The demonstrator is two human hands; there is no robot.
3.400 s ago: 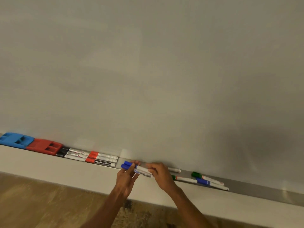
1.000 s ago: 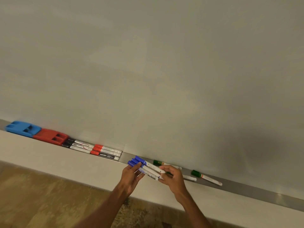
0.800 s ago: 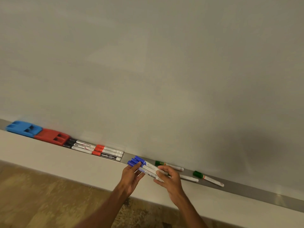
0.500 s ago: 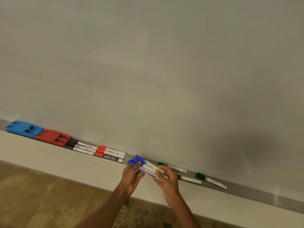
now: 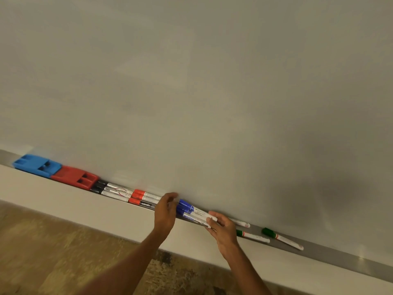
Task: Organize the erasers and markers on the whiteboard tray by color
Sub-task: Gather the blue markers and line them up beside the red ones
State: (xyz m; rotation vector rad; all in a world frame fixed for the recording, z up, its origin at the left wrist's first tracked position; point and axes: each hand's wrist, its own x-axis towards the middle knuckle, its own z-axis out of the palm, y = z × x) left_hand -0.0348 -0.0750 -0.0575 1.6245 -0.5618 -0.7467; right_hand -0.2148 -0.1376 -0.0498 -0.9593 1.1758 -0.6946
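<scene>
A bundle of blue-capped markers (image 5: 192, 210) lies low on the grey whiteboard tray (image 5: 331, 255). My left hand (image 5: 164, 212) cups the capped ends; my right hand (image 5: 222, 229) grips the white barrel ends. To the left lie red-capped markers (image 5: 139, 195), black-capped markers (image 5: 102, 187), a red eraser (image 5: 75, 177) and a blue eraser (image 5: 36, 165) in a row. Right of my right hand lie green-capped markers (image 5: 252, 235), one further right (image 5: 280, 238), and another partly hidden behind my hand (image 5: 241, 222).
The whiteboard (image 5: 212, 92) fills the upper view. A pale ledge (image 5: 63, 201) runs under the tray, with brown patterned floor (image 5: 53, 252) below. The tray's right stretch is bare metal.
The blue bundle has been carried left and lowered toward the tray, close to the red markers. My left hand has shifted from under the caps to their left end.
</scene>
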